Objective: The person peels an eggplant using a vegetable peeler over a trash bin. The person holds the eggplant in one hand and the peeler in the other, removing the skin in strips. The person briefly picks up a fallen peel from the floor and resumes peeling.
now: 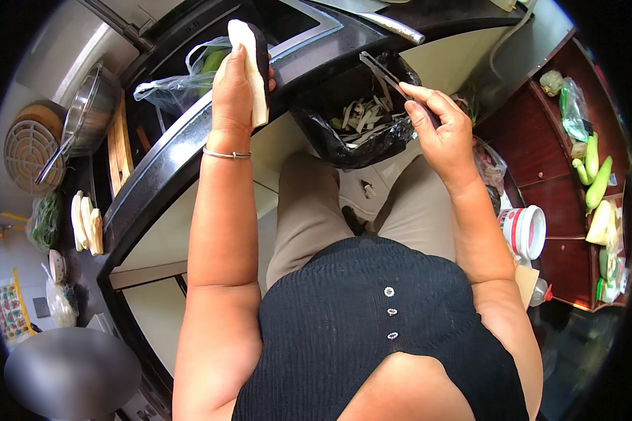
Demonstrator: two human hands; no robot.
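My left hand (pixel 234 87) grips a partly peeled eggplant (pixel 248 68) upright over the counter's edge. Pale flesh shows along one side and dark purple skin along the other. In my right hand (pixel 442 126) is a peeler (pixel 382 71), its far end pointing up and left, apart from the eggplant. Below and between the hands stands a bin lined with a black plastic bag (pixel 342 150). Strips of peel (pixel 366 116) lie inside it. Several peeled vegetables (pixel 87 223), pale and long, rest on the counter at the left.
A clear bag (pixel 176 92) with a green vegetable lies behind my left hand. A knife (pixel 392 26) sits on the black counter (pixel 321 58). At left are a steel pot (pixel 92 110) and a rack (pixel 34 158). Right, green vegetables (pixel 599 181) lie on a red-brown cabinet, near a white bucket (pixel 524 231).
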